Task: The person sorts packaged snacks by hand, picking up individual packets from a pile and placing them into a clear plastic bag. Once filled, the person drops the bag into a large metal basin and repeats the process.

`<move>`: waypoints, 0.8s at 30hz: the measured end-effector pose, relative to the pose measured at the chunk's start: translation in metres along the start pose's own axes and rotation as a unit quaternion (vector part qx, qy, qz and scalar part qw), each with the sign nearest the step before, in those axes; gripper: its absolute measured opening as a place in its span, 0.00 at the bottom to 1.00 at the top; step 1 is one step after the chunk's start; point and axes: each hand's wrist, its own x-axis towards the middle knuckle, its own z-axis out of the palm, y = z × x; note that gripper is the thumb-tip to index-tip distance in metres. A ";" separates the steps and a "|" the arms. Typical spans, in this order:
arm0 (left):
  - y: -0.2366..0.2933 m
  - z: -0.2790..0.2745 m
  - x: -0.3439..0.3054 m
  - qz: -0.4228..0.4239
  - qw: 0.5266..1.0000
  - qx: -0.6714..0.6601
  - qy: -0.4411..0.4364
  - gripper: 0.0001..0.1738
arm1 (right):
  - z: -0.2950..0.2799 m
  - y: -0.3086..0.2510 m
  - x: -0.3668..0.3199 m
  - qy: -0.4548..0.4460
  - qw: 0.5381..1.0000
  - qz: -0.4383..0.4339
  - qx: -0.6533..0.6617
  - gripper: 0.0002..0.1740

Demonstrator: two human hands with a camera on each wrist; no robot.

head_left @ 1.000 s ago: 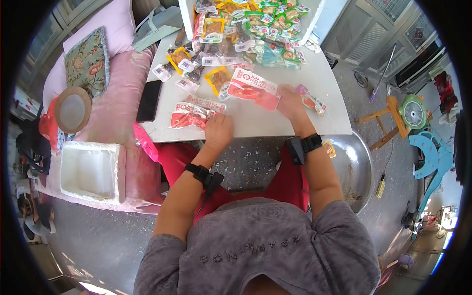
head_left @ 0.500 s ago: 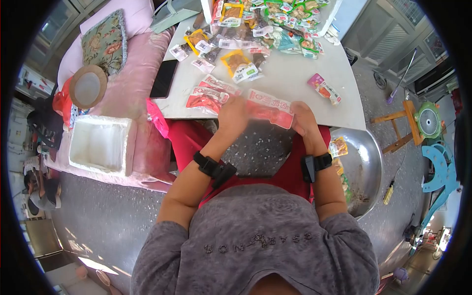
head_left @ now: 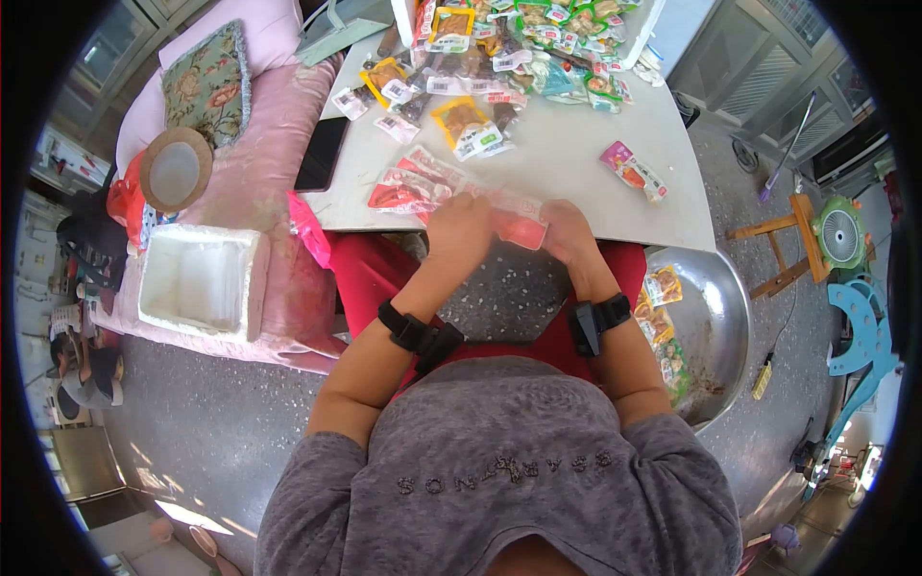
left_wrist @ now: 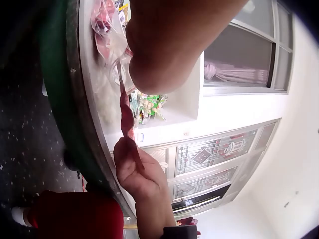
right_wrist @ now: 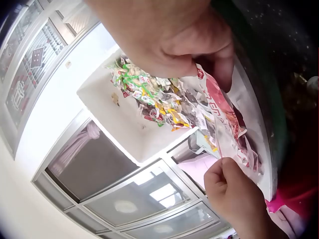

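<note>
A red-and-white plastic food packet [head_left: 520,223] is stretched between both hands at the table's front edge. My left hand [head_left: 459,233] pinches its left end with curled fingers, seen also in the right wrist view as a left hand [right_wrist: 232,186] at the packet's pale corner. At the opposite end, my right hand [head_left: 569,232] grips the packet between thumb and fingers. The left wrist view shows the packet [left_wrist: 127,112] nearly edge-on. More red-and-white packets [head_left: 399,195] lie on the table just left of my left hand.
A white foam box [head_left: 645,34] full of small packets stands at the back of the table [head_left: 567,158]. Yellow-edged packets [head_left: 466,125], a purple-and-red packet [head_left: 634,173] and a phone [head_left: 322,156] lie nearer. Below right, a metal basin [head_left: 715,317] holds several packets.
My right hand has brought the packet down and left from over the table to its front edge. My left hand has left the other red packets and taken its left end. The head view has shifted.
</note>
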 end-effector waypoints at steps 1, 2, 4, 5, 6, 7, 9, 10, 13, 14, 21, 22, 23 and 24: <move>0.001 0.000 0.001 0.008 1.000 -0.005 0.002 0.03 | 0.008 0.004 0.002 0.002 1.000 -0.003 0.016 0.04; 0.002 0.000 0.001 0.017 1.000 -0.011 0.004 0.03 | 0.016 0.008 0.004 0.004 0.999 -0.006 0.032 0.04; 0.006 -0.001 0.002 0.021 1.000 -0.009 -0.003 0.03 | 0.041 0.010 -0.001 -0.004 0.998 -0.017 0.053 0.03; 0.008 -0.002 0.003 0.017 1.000 -0.002 -0.012 0.04 | 0.050 0.011 -0.003 -0.006 0.998 -0.023 0.063 0.03; 0.009 -0.002 0.003 0.013 1.000 0.005 -0.022 0.04 | 0.053 0.017 0.000 -0.056 0.994 -0.051 0.081 0.03; 0.010 -0.001 0.003 0.011 1.000 0.002 -0.022 0.04 | 0.056 0.021 0.001 -0.056 0.994 -0.032 0.085 0.03; 0.010 0.000 0.001 0.005 1.000 -0.004 -0.019 0.04 | 0.066 0.023 -0.001 -0.058 0.994 0.005 0.092 0.04; 0.010 -0.001 0.000 0.010 1.000 0.002 -0.019 0.04 | 0.071 0.019 -0.006 -0.050 0.996 0.024 0.064 0.04; 0.009 -0.001 -0.005 0.022 1.000 0.007 -0.020 0.05 | 0.075 0.015 -0.014 -0.036 0.996 0.071 -0.044 0.06; 0.008 0.001 -0.007 0.027 0.999 0.002 -0.020 0.05 | 0.064 0.019 -0.007 -0.039 0.992 0.078 -0.096 0.07; 0.014 -0.008 -0.007 0.025 0.999 -0.042 0.016 0.08 | 0.067 0.021 0.007 -0.045 0.995 0.024 -0.087 0.08; 0.012 -0.006 -0.007 0.041 0.997 -0.047 0.035 0.08 | 0.072 0.021 0.007 -0.060 0.996 0.020 -0.059 0.08; 0.010 -0.003 -0.007 0.057 0.996 -0.053 0.054 0.08 | 0.076 0.020 0.006 -0.074 0.997 0.017 -0.031 0.09; 0.008 -0.002 -0.007 0.073 0.993 -0.059 0.072 0.08 | 0.083 0.016 0.003 -0.087 0.996 0.013 -0.003 0.09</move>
